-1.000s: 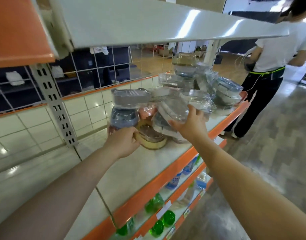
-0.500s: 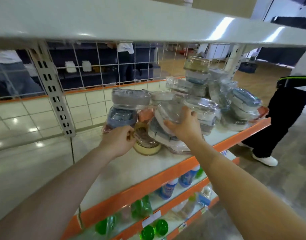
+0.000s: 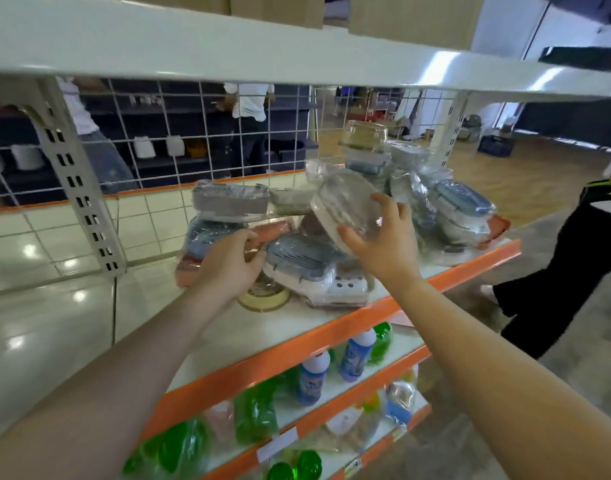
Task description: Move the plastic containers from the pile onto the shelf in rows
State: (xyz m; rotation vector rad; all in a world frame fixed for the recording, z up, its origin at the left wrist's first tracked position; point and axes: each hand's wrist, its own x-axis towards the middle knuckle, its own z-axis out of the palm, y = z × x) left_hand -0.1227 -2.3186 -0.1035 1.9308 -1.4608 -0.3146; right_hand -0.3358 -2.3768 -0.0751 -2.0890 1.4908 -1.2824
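Between your right thumb and curled fingers sits a round clear container (image 3: 349, 206), tilted on edge and lifted against the pile (image 3: 331, 237) on the shelf (image 3: 262, 334). Your right hand (image 3: 383, 244) grips it from below and the side, arm stretched long from the lower right, wrist bent up. Your left hand (image 3: 227, 268) reaches in from the lower left, fingers curled round something small and amber at the pile's near edge; just beyond those fingertips lies a blue-lidded container (image 3: 300, 258) in plastic wrap, and under your knuckles a round cream-rimmed container (image 3: 266, 299) pokes out. What exactly your left fingers pinch is hidden by the hand itself. Wrapping glare blurs the containers behind your right fingers, so their shapes run together. Off to your right, a person in black trousers (image 3: 556, 271) is cut off by the frame.
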